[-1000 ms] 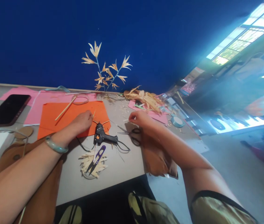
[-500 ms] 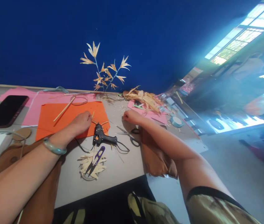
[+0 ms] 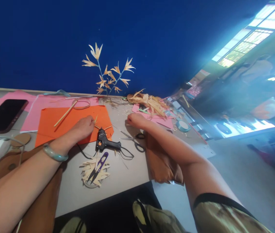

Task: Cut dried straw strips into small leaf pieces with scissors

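My left hand (image 3: 85, 126) is closed above the orange paper (image 3: 51, 124), with the pointed tip of a thin pale yellow piece (image 3: 96, 119) sticking out of its fingers. My right hand (image 3: 135, 120) is closed too, over the grey table near the scissors (image 3: 134, 141); its fingertips are hidden, and I cannot make out anything in them. Between and nearer than both hands stands a black glue gun (image 3: 105, 142). Closer to me, purple thread snips (image 3: 99, 166) lie on a round pile of pale husk pieces (image 3: 104, 176).
A branch with pale husk flowers (image 3: 113, 79) stands at the back before a blue panel (image 3: 54, 42). Dried husks (image 3: 149, 103) lie behind my right hand, near a roll of tape (image 3: 183, 126). A phone (image 3: 5, 115) is far left; a blurred person (image 3: 251, 87) is at right.
Both hands stay closed in nearly the same places. The whole view has shifted slightly, so everything appears a little further left.
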Tool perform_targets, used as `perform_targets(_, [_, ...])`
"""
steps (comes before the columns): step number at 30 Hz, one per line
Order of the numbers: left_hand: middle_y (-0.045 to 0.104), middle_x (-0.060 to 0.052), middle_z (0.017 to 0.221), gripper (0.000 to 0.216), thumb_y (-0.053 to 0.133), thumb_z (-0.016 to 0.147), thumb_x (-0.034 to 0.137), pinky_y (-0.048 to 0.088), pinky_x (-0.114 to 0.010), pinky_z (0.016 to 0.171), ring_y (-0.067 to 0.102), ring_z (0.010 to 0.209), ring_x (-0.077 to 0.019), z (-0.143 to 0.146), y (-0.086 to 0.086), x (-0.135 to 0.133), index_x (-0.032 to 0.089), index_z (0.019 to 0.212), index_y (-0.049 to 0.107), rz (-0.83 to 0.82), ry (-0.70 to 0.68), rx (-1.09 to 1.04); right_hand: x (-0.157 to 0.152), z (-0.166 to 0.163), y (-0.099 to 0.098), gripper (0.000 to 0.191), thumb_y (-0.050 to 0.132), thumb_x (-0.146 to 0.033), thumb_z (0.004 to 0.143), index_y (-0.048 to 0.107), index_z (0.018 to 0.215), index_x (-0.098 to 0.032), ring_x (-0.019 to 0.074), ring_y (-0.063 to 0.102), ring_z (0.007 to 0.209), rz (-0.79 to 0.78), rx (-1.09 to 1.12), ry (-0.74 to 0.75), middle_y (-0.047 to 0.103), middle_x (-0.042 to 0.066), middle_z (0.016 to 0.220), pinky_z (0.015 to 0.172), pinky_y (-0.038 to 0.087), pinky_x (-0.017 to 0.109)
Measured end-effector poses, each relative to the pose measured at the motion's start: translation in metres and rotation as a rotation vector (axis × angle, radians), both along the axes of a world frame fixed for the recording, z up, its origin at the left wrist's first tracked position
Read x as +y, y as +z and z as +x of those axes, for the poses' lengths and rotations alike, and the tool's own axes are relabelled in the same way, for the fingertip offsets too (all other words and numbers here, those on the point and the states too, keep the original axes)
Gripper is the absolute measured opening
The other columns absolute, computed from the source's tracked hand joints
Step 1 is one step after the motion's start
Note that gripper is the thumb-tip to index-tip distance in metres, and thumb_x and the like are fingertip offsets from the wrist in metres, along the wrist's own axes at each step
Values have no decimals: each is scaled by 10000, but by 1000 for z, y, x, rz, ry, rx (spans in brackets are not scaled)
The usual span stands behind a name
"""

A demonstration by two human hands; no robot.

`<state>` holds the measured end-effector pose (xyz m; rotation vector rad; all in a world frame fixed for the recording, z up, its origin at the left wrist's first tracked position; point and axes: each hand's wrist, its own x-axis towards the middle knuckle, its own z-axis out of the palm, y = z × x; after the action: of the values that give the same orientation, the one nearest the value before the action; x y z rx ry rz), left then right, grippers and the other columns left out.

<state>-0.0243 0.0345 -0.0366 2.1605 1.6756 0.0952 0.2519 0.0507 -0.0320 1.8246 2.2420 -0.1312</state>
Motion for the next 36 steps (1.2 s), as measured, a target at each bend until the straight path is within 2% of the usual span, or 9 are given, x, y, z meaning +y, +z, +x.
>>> perform_targets(4, [677, -136, 972, 296, 317, 903, 246, 414, -307, 681, 634, 914, -258, 0, 0, 0, 138, 1024, 564, -5, 4, 2, -15, 6, 16, 249, 498, -163, 835, 712, 950, -107, 211, 631, 868, -31, -7, 4, 714, 144, 982, 698, 392, 252])
perform_targets(8, [676, -126, 964, 281, 324, 891, 241, 408, -299, 673, 632, 901, -247, 0, 0, 0, 150, 1006, 564, -7, 6, 3, -43, 24, 33, 168, 611, -225, 776, 731, 885, -181, 161, 618, 760, -208, 31, 90, 721, 50, 879, 656, 393, 219])
perform_targets(12, [678, -120, 947, 275, 324, 879, 237, 406, -298, 669, 630, 887, -245, 1, 0, -1, 160, 978, 569, 2, 15, -6, -61, 35, 34, 276, 661, -253, 721, 706, 987, -197, 179, 599, 842, -260, 76, 189, 678, 62, 982, 710, 397, 230])
perform_targets(17, [678, -132, 952, 282, 329, 869, 239, 411, -310, 672, 629, 883, -257, 1, -2, 0, 155, 985, 572, 15, 12, 1, -61, 36, 25, 312, 682, -246, 647, 693, 954, -187, 190, 580, 827, -233, 43, 196, 667, 62, 952, 681, 377, 245])
perform_targets(21, [677, -135, 948, 299, 324, 865, 242, 416, -318, 672, 629, 874, -262, 1, -2, 0, 151, 993, 579, 15, 6, 4, -55, 36, 24, 250, 668, -240, 650, 686, 892, -178, 162, 572, 738, -266, 87, 180, 685, 36, 859, 635, 360, 239])
perform_targets(27, [680, -129, 924, 304, 325, 852, 246, 423, -319, 667, 631, 860, -259, 0, -2, 0, 158, 983, 584, 25, 3, -7, -52, 33, 30, 241, 657, -200, 660, 681, 897, -172, 140, 578, 709, -317, 144, 166, 693, 20, 837, 623, 366, 223])
perform_targets(34, [680, -128, 947, 297, 322, 858, 245, 424, -309, 666, 632, 873, -251, 0, -2, 0, 158, 978, 579, 27, 1, 2, -65, 31, 44, 177, 629, -166, 669, 669, 841, -162, 142, 574, 708, -227, 143, 151, 685, 29, 806, 625, 366, 219])
perform_targets(36, [678, -129, 935, 305, 321, 859, 250, 425, -311, 667, 631, 859, -252, 1, -2, -1, 154, 985, 582, 26, 1, -1, -68, 30, 45, 152, 622, -150, 677, 672, 820, -158, 133, 568, 693, -255, 167, 176, 680, 24, 779, 627, 365, 215])
